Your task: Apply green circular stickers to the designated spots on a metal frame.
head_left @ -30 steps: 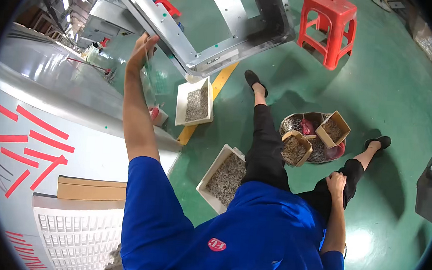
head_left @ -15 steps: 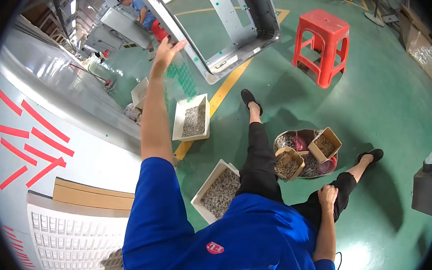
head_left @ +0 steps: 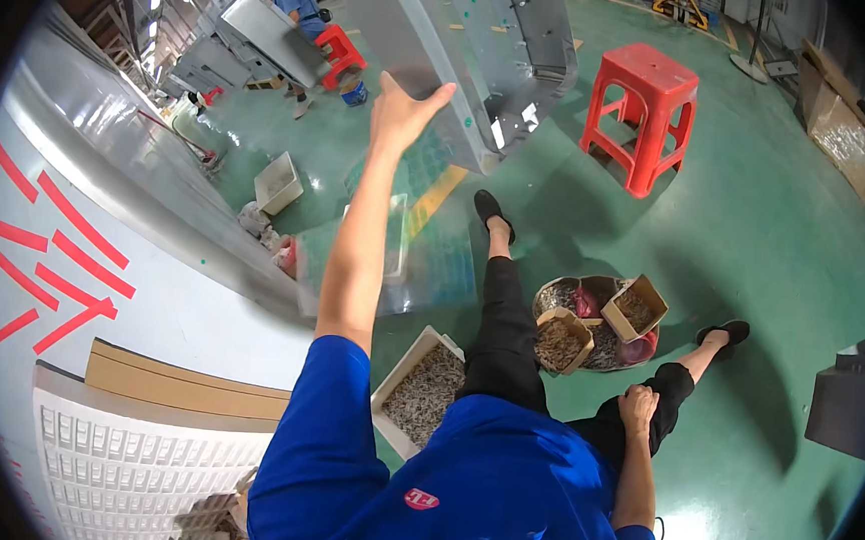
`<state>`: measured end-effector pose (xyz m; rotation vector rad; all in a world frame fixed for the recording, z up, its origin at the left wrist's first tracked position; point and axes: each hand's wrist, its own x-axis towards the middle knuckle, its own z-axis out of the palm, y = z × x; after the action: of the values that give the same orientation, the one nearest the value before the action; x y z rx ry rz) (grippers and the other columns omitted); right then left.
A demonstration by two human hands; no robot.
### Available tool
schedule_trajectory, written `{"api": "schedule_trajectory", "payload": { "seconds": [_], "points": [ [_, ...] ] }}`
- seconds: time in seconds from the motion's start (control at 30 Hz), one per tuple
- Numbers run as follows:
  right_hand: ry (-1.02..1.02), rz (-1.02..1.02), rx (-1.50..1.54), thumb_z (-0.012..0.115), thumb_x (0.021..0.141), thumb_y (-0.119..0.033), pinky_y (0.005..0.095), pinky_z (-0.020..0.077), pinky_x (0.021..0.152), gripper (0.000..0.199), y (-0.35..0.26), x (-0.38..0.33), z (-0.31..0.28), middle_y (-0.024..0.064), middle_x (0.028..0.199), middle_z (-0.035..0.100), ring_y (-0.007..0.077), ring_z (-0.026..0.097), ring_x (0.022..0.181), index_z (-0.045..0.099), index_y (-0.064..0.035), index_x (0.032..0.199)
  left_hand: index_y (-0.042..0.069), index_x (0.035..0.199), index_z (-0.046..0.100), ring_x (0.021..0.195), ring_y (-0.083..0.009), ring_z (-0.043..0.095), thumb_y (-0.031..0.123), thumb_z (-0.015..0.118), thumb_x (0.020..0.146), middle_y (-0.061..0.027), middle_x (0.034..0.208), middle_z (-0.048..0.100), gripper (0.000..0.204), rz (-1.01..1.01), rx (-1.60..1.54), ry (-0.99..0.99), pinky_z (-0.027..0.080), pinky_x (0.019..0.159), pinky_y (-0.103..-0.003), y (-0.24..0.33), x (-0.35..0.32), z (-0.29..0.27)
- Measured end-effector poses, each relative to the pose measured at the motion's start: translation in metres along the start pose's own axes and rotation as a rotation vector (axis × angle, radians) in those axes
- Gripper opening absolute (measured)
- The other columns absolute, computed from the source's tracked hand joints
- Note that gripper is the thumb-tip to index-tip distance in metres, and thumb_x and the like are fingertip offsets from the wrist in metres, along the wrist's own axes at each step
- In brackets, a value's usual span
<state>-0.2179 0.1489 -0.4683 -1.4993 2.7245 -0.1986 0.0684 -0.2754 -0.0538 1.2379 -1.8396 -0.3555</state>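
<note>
My left hand (head_left: 403, 115) is raised at arm's length, fingers and thumb closed on the near edge of a grey metal frame (head_left: 419, 38). The frame is tilted, with cut-outs and small green dots; its top runs out of view. Below my left hand a clear plastic sheet (head_left: 438, 265) with green markings spreads over a white bin, which shows blurrily through it. How the sheet is held is hidden. My right hand (head_left: 637, 409) rests on my right knee, its fingers curled in; whatever may be inside them cannot be seen.
Between my feet stands a round container (head_left: 602, 357) with small cardboard boxes of metal parts. A white bin of small parts (head_left: 424, 390) sits by my left leg. A red stool (head_left: 640, 114) stands ahead. Farther left, a person (head_left: 296, 5) handles a grey panel.
My left hand and the metal frame have turned and shifted right. The clear sheet now spreads wider below, covering the white bin. My right hand stays on my knee.
</note>
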Motion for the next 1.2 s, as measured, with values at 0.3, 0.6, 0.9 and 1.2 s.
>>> {"api": "schedule_trajectory", "payload": {
  "seconds": [0.3, 0.6, 0.9, 1.2],
  "points": [
    [-0.011, -0.051, -0.003, 0.069, 0.063, -0.020, 0.0391, 0.0414, 0.073, 0.012, -0.003, 0.000, 0.003, 0.0082, 0.073, 0.065, 0.0245, 0.060, 0.077, 0.065, -0.0088, 0.065, -0.013, 0.128, 0.029, 0.105, -0.0381, 0.056, 0.055, 0.073, 0.065, -0.0294, 0.114, 0.054, 0.103, 0.095, 0.006, 0.059, 0.044, 0.088, -0.039, 0.015, -0.042, 0.017],
    [-0.087, -0.033, -0.056, 0.067, 0.065, -0.019, 0.0407, 0.0425, 0.077, 0.011, 0.005, 0.001, 0.007, 0.0088, 0.072, 0.065, 0.0264, 0.061, 0.076, 0.067, -0.0085, 0.069, 0.001, 0.076, 0.065, 0.054, -0.0200, 0.058, 0.042, 0.066, 0.079, -0.0092, 0.057, 0.059, 0.042, 0.080, -0.130, -0.259, 0.044, 0.053, -0.031, 0.036, -0.094, 0.030],
    [-0.152, -0.062, -0.092, 0.065, 0.065, -0.019, 0.0406, 0.0442, 0.076, 0.013, 0.000, 0.005, 0.009, 0.0116, 0.075, 0.066, 0.0272, 0.061, 0.081, 0.069, -0.0086, 0.072, -0.001, 0.068, 0.066, 0.055, -0.0306, 0.059, 0.041, 0.065, 0.077, -0.0150, 0.056, 0.059, 0.042, 0.140, -0.111, -0.715, 0.043, 0.058, -0.040, -0.005, -0.168, 0.097],
    [-0.186, -0.113, -0.078, 0.063, 0.065, -0.017, 0.0416, 0.0447, 0.076, 0.013, -0.007, 0.005, -0.005, 0.0147, 0.076, 0.065, 0.0293, 0.061, 0.080, 0.068, -0.0066, 0.070, 0.010, 0.080, 0.073, 0.061, -0.0154, 0.059, 0.038, 0.062, 0.081, -0.0025, 0.071, 0.068, 0.030, -0.362, -0.402, -1.292, 0.046, 0.059, -0.030, -0.088, -0.275, 0.191]
  ]
}}
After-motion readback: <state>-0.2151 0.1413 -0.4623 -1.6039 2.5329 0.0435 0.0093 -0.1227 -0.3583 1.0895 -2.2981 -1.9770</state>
